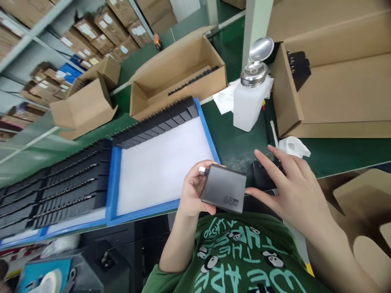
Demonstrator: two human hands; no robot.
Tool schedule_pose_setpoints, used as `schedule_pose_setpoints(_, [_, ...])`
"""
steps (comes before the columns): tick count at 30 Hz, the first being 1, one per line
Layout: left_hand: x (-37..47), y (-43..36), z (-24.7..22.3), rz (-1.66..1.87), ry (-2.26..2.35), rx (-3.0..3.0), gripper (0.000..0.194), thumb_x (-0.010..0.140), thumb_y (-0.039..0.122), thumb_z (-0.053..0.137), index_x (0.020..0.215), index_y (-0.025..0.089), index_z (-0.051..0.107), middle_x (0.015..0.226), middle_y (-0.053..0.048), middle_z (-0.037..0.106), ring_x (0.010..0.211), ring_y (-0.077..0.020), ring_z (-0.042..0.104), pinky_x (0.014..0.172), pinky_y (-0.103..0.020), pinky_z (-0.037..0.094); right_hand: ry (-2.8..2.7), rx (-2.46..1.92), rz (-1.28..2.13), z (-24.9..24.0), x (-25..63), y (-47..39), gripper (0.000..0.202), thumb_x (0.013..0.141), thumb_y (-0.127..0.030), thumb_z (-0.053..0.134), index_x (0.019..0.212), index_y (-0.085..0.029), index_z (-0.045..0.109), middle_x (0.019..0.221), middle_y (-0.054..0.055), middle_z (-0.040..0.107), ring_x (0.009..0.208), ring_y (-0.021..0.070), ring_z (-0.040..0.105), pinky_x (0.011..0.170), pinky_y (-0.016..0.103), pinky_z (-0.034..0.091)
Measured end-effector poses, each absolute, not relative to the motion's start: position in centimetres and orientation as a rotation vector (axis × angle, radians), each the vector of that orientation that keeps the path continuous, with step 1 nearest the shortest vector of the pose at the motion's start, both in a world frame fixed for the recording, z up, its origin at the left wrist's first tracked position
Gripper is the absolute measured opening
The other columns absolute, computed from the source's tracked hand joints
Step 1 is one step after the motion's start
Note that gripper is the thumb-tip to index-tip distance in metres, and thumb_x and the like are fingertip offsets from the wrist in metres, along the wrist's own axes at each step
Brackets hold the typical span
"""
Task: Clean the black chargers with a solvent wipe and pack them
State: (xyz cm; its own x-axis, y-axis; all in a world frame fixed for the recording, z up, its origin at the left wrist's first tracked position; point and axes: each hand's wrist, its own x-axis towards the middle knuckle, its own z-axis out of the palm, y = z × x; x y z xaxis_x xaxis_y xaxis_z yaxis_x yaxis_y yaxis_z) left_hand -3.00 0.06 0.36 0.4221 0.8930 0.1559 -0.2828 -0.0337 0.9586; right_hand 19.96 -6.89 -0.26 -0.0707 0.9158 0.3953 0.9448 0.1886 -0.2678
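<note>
A dark grey device (224,188) marked "65" is tilted in front of the green shirt, with a small metal plug at its upper left corner. My left hand (195,189) grips its left side, the thumb at the lower edge. My right hand (290,183) has its fingers spread to the right of the device, the thumb tip close to its right edge and nothing held. Beyond my left hand lies a blue-edged tray (152,175) with a white base and a row of black devices (159,126) along its far side.
More black devices (70,179) fill trays at the left. Behind stand an open cardboard box (177,73), a white pump bottle (249,101) and a larger box (345,93) at the right. A black object (264,175) and a white dispenser (293,146) lie near my right hand.
</note>
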Motion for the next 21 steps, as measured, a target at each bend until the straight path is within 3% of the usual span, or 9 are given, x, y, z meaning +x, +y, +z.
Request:
schedule_pose_setpoints(3, [-3.1,0.0,0.7,1.074,0.612,1.262,0.078,0.047,0.055,0.096,0.115,0.027,0.069,0.108,-0.008,0.073,0.092,-0.0238,0.072,0.078,-0.033,0.061,-1.887,-1.704,-0.077,0.7,19.3,-7.3,0.071,0.094,-0.056,0.056,0.150,-0.015,0.044,0.146,0.022,0.050,0.129,0.0452,0.050,0.101,0.062,0.046])
schedule_pose_setpoints(5, [-3.2,-0.1,0.9,1.088,0.602,1.253,0.082,0.041,0.049,0.099,0.114,0.026,0.070,0.107,-0.008,0.074,0.093,-0.0243,0.072,0.080,-0.033,0.061,-1.841,-1.543,-0.012,1.6,18.8,-7.8,0.070,0.095,-0.056,0.054,0.152,-0.017,0.040,0.144,0.020,0.052,0.132,0.0411,0.049,0.107,0.059,0.043])
schedule_pose_setpoints(8, [-3.4,-0.3,1.3,1.114,0.594,1.229,0.085,0.034,0.043,0.101,0.112,0.024,0.072,0.106,-0.009,0.074,0.095,-0.0251,0.072,0.081,-0.031,0.061,-1.918,-1.257,0.217,2.2,17.3,-8.2,0.081,0.092,-0.060,0.058,0.157,-0.019,0.029,0.142,0.018,0.053,0.131,0.0319,0.053,0.106,0.048,0.050])
schedule_pose_setpoints(10, [-3.4,-0.6,1.4,1.131,0.606,1.199,0.081,0.037,0.043,0.101,0.111,0.023,0.072,0.106,-0.008,0.073,0.094,-0.0238,0.071,0.081,-0.030,0.060,-1.925,-1.175,0.333,1.9,15.9,-8.3,0.087,0.089,-0.057,0.065,0.157,-0.018,0.026,0.144,0.019,0.049,0.133,0.0302,0.052,0.103,0.045,0.054])
schedule_pose_setpoints(13, [-3.0,-1.5,1.1,1.145,0.657,1.112,0.073,0.051,0.053,0.096,0.113,0.026,0.069,0.103,-0.006,0.072,0.091,-0.0208,0.071,0.080,-0.029,0.059,-1.758,-1.138,0.353,1.1,13.7,-8.1,0.077,0.089,-0.039,0.071,0.152,-0.020,0.033,0.142,0.018,0.048,0.134,0.0291,0.052,0.101,0.044,0.056])
schedule_pose_setpoints(16, [-2.4,-2.7,0.0,1.155,0.732,0.986,0.075,0.059,0.073,0.083,0.116,0.029,0.065,0.101,-0.004,0.069,0.090,-0.0230,0.072,0.082,-0.034,0.060,-1.640,-1.135,0.324,1.1,12.3,-7.7,0.065,0.086,-0.027,0.072,0.145,-0.022,0.044,0.134,0.014,0.052,0.124,0.0254,0.058,0.097,0.039,0.058])
schedule_pose_setpoints(18, [-2.0,-3.4,-0.8,1.156,0.789,0.932,0.078,0.061,0.085,0.071,0.116,0.030,0.064,0.104,-0.005,0.069,0.097,-0.0273,0.071,0.085,-0.039,0.059,-1.652,-1.135,0.317,1.7,11.9,-7.4,0.067,0.085,-0.027,0.074,0.145,-0.022,0.045,0.131,0.013,0.054,0.120,0.0249,0.059,0.095,0.038,0.058])
schedule_pose_setpoints(21, [-1.5,-3.8,-0.8,1.110,0.834,0.746,0.077,0.067,0.093,0.055,0.108,0.029,0.068,0.102,-0.006,0.069,0.108,-0.0285,0.067,0.088,-0.039,0.057,-1.710,-1.061,0.349,2.9,12.5,-7.2,0.084,0.085,-0.041,0.075,0.155,-0.023,0.032,0.132,0.013,0.058,0.120,0.0255,0.060,0.097,0.040,0.057])
